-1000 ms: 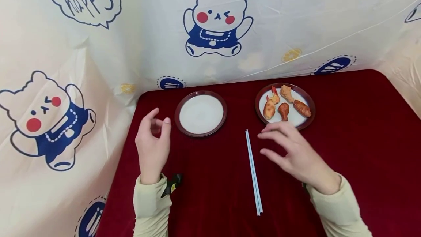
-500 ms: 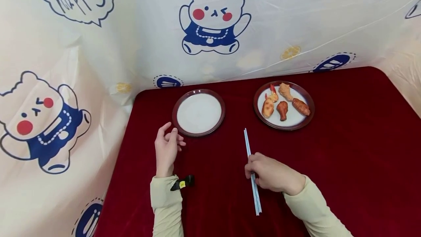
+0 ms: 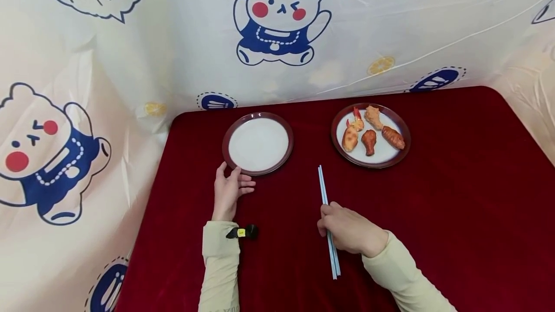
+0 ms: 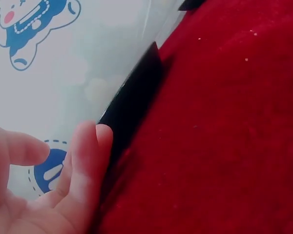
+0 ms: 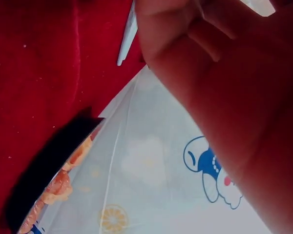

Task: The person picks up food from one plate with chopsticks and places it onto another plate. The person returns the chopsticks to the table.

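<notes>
My left hand (image 3: 227, 191) is at the front left rim of a bare white plate (image 3: 258, 143) with a brown rim. Its fingers are relaxed, with the thumb and index finger close to the rim; whether they touch it I cannot tell. The left wrist view shows the fingers (image 4: 83, 161) against the plate's dark underside (image 4: 134, 100). My right hand (image 3: 349, 230) pinches a pair of light blue chopsticks (image 3: 323, 184) near their middle, low over the table. In the right wrist view the chopsticks' tips (image 5: 129, 36) show past the hand.
A second brown-rimmed plate (image 3: 377, 163) at the back right bears a brown drumstick (image 3: 369, 142), a fried drumstick (image 3: 373, 117), a chicken wing (image 3: 393, 137), a shrimp (image 3: 357, 123) and a golden oval piece (image 3: 350, 138). A dark red cloth (image 3: 286, 220) covers the table; a printed curtain (image 3: 182, 37) stands behind.
My right hand has come down from beside the food plate and taken hold of the chopsticks. My left hand has moved right, to the front of the bare plate. The view has shifted slightly.
</notes>
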Tool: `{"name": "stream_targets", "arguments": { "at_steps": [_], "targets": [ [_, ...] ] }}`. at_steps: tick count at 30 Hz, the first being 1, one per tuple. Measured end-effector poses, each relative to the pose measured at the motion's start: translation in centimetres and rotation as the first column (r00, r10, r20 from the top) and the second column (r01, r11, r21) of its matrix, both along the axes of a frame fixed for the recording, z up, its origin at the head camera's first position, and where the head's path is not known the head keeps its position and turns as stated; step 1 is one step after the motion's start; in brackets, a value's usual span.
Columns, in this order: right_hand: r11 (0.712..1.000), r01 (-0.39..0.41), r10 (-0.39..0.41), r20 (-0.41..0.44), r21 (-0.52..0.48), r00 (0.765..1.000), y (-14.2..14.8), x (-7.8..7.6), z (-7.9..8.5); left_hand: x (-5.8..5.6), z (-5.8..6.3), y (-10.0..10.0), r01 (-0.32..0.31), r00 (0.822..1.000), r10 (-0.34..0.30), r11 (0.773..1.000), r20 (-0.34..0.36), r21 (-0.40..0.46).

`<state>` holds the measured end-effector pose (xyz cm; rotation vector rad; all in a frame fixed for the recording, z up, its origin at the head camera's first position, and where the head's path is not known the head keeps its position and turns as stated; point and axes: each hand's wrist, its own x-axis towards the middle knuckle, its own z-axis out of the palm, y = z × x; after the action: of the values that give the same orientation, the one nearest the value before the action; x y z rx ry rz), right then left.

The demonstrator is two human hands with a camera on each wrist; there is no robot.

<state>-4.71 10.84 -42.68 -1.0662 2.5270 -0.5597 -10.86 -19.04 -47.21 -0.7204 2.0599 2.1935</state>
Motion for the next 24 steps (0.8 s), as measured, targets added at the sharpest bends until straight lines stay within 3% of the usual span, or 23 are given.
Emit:
{"name": "stream_targets", "arguments": {
  "at_steps": [7,19,24],
  "targets": [
    [0.999,0.020,-0.020,0.014,0.026,1.000,0.08,-0.08,-0.19,-0.23,-0.38,0.12,-0.003,1.000,0.003,1.000,-0.012,0.002],
    [1.000,0.027,-0.026,-0.140,0.005,0.990,-0.73,0.28,-0.74,-0.23,-0.66,0.36,0.005,1.000,-0.006,0.997,-0.016,-0.074],
    [1.000,-0.003,0.005,-0.134,0.011,0.991,-0.78,-0.01,-0.84,-0.27,-0.82,0.33,-0.005,1.000,0.004,0.998,-0.017,-0.069]
  ]
}}
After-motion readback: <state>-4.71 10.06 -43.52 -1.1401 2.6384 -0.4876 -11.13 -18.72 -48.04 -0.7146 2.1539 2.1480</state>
